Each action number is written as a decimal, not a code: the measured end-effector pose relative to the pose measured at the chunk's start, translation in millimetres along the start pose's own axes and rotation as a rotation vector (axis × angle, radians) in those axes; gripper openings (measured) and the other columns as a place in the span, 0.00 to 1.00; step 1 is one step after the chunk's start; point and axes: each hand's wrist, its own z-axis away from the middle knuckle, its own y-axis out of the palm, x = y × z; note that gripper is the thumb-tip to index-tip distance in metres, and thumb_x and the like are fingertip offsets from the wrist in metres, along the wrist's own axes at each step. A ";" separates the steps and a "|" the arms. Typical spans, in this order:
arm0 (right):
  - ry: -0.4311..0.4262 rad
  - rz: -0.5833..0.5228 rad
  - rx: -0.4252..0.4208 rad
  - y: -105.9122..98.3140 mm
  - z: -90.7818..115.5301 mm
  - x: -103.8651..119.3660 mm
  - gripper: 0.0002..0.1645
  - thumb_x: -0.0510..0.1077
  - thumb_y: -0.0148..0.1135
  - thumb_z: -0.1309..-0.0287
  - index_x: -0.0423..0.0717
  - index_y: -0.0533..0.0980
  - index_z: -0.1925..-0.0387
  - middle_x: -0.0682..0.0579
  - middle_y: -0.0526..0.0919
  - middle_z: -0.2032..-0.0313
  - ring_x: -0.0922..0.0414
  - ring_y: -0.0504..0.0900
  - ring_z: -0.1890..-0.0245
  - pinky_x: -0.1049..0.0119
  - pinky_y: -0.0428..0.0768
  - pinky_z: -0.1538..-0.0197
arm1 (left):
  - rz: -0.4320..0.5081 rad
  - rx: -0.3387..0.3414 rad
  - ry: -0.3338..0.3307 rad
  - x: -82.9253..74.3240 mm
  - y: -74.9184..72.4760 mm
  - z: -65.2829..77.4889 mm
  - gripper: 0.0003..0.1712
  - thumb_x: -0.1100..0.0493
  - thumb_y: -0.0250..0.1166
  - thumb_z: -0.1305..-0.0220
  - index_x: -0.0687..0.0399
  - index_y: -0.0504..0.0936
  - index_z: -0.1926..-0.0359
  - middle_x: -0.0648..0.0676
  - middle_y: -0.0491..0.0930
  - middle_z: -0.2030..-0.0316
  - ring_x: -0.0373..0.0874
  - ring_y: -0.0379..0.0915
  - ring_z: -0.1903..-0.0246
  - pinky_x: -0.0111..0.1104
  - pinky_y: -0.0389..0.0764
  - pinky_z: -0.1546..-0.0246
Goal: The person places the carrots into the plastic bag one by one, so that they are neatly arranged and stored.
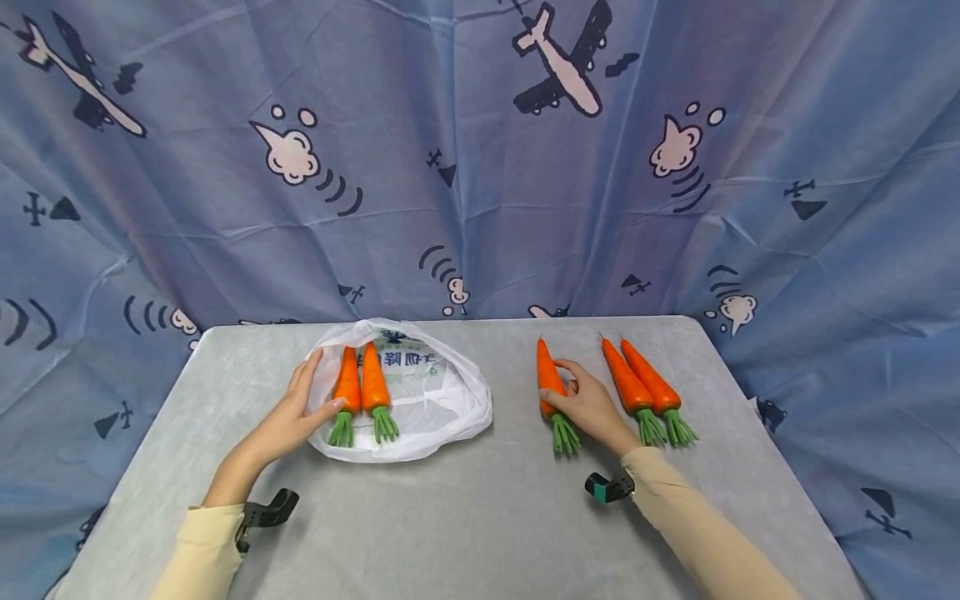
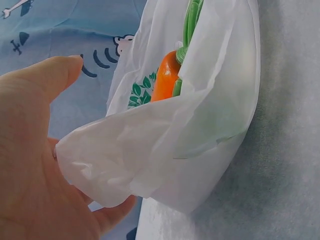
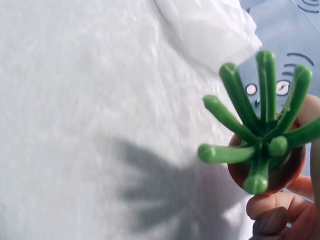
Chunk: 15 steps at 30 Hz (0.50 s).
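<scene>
A white plastic bag [image 1: 465, 400] lies on the table with its mouth spread wide, and two orange carrots with green stems rest in it, a left one [image 1: 347, 383] and a right one [image 1: 373, 379]. My left hand [image 1: 288, 421] is at the bag's left side. Its thumb stands apart from the fingers, which reach behind the bag's edge in the left wrist view. To the right of the bag, my right hand [image 1: 592, 404] holds another carrot [image 1: 548, 371] between thumb and fingers. That carrot's green stems [image 3: 262, 130] point back toward the wrist camera.
Two more carrots lie side by side to the right of my right hand, one [image 1: 626, 375] partly overlapping the other [image 1: 652, 375]. The grey table [image 1: 450, 533] ends at a blue printed curtain [image 1: 405, 167] behind it.
</scene>
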 end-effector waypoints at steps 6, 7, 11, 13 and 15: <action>-0.029 -0.015 0.027 5.3 4.3 12.0 0.39 0.57 0.68 0.42 0.53 0.66 0.31 0.55 0.63 0.81 0.58 0.61 0.82 0.70 0.59 0.76 | 0.002 0.002 0.006 -0.1 0.3 0.1 0.55 0.45 0.60 0.30 0.49 0.29 0.21 0.71 0.33 0.23 0.75 0.38 0.26 0.71 0.49 0.32; -0.032 -0.018 0.027 6.3 5.1 13.6 0.39 0.57 0.68 0.42 0.53 0.67 0.31 0.55 0.63 0.81 0.58 0.61 0.82 0.69 0.59 0.76 | 0.004 0.004 0.005 -0.1 0.4 0.2 0.56 0.45 0.60 0.30 0.49 0.29 0.21 0.71 0.33 0.23 0.75 0.38 0.26 0.71 0.49 0.32; -0.049 -0.023 0.027 10.5 7.4 21.0 0.39 0.56 0.69 0.43 0.53 0.67 0.32 0.55 0.63 0.80 0.59 0.61 0.81 0.70 0.59 0.76 | 0.006 0.004 0.004 -0.3 0.9 0.1 0.56 0.45 0.60 0.30 0.49 0.29 0.21 0.71 0.34 0.23 0.75 0.38 0.26 0.71 0.49 0.32; -0.060 -0.018 0.029 12.3 8.1 25.8 0.39 0.55 0.70 0.43 0.53 0.68 0.32 0.55 0.63 0.80 0.59 0.61 0.81 0.70 0.59 0.76 | 0.003 0.003 0.006 -0.5 1.2 -0.2 0.56 0.45 0.60 0.30 0.49 0.29 0.21 0.71 0.34 0.23 0.75 0.38 0.26 0.71 0.49 0.32; -0.067 -0.012 0.033 14.2 9.3 31.7 0.39 0.55 0.70 0.44 0.54 0.68 0.33 0.55 0.63 0.80 0.60 0.61 0.81 0.70 0.59 0.75 | 0.002 0.001 0.008 -0.4 1.4 -0.4 0.55 0.45 0.60 0.30 0.49 0.29 0.21 0.71 0.34 0.23 0.75 0.38 0.26 0.71 0.49 0.32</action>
